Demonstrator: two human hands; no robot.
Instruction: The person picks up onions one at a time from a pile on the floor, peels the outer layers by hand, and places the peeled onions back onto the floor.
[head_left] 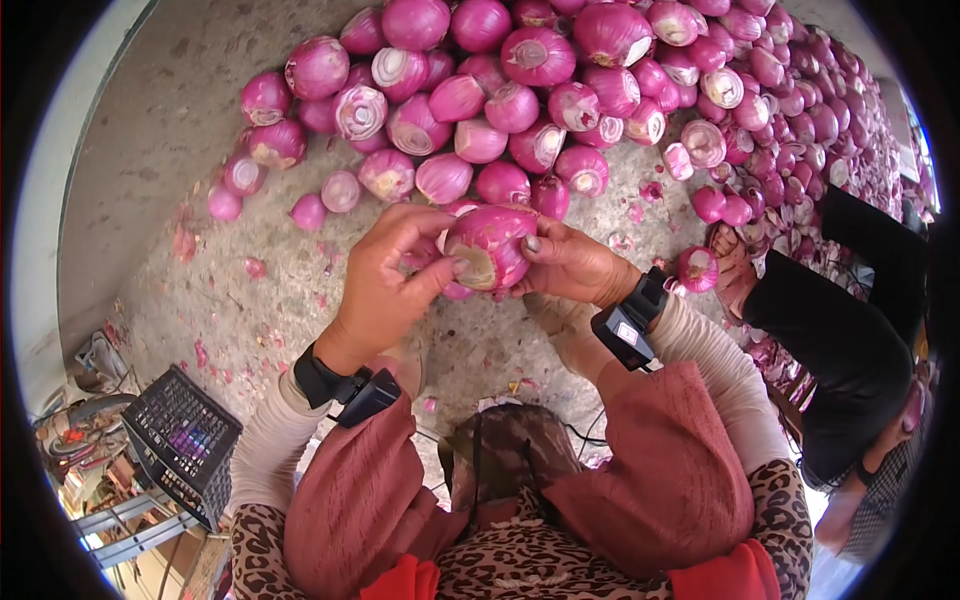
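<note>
A large red onion (500,240), with a pale cut patch on its lower left side, is between my two hands above the concrete floor. My left hand (390,280) is closed on its left side, the thumb pressing near the pale patch. My right hand (575,262) grips the right side with thumb and fingers; its fingertips are partly hidden behind the onion. Just beyond my hands lie many peeled and trimmed onions (480,141), some showing ringed cut ends. Parts of other onions show behind the held one.
A long heap of onions (800,120) runs to the upper right. At the right sits another person, with black trousers (825,340) and a bare foot (735,270) near a loose onion (697,268). A black plastic crate (180,425) stands lower left. Skin scraps dot the concrete floor (230,310).
</note>
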